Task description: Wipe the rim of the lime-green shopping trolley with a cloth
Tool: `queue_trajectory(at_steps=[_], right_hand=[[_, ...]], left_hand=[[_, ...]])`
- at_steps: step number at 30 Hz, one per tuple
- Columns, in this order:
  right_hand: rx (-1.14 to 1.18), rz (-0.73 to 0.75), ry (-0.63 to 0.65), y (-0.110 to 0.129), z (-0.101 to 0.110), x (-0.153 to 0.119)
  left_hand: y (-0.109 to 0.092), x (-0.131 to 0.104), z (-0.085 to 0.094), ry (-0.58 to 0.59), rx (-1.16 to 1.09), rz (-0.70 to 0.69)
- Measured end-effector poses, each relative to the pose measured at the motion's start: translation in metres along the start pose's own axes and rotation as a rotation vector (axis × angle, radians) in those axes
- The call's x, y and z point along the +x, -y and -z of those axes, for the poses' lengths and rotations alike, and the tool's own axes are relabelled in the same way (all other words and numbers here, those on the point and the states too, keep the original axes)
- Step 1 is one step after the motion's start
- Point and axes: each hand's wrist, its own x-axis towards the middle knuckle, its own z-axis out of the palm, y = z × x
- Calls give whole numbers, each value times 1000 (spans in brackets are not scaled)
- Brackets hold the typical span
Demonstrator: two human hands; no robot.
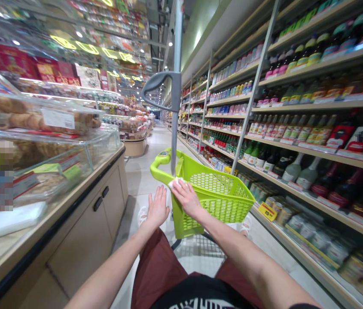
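A green plastic shopping cart with perforated sides stands right in front of me. My right hand presses a crumpled white wipe onto the near corner of its rim, just below the grey upright pole. Whether the wipe is paper or cloth I cannot tell. To the left of that corner, my left hand hovers with its fingers stretched out and nothing in it. A grey looped handle sits on the metal pole above the cart.
Shelves of bottles and cans line the right side, with a yellow price tag low down. On the left is a wooden counter carrying clear cases of baked goods. A tiled aisle runs ahead between them.
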Motion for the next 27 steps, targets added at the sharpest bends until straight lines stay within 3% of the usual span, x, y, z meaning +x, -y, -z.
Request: queue_trajectory(at_steps=[4,11,14,18,20,23,27], right_hand=[[-19,6,29,-2,-2,6],[9,69,253,18,-33,-46],[33,49,177,15,-24,-40],[30,-22,-30,3,2,-4],[10,-62,-70,-2,7,9],[-12,-46,-15,-2,1,9],[0,30,101,4,-16,-16]], left_hand=[[-3,4,-1,-5,-3,3],[-13,-18,-10,89,-16,-81],[-10,-16,0,45,-17,-88],[-6,-5,17,-81,-13,-106],[-6,1,24,-127,-9,-111],[-6,11,31,-166,-1,-104],[1,33,43,-190,14,-74]])
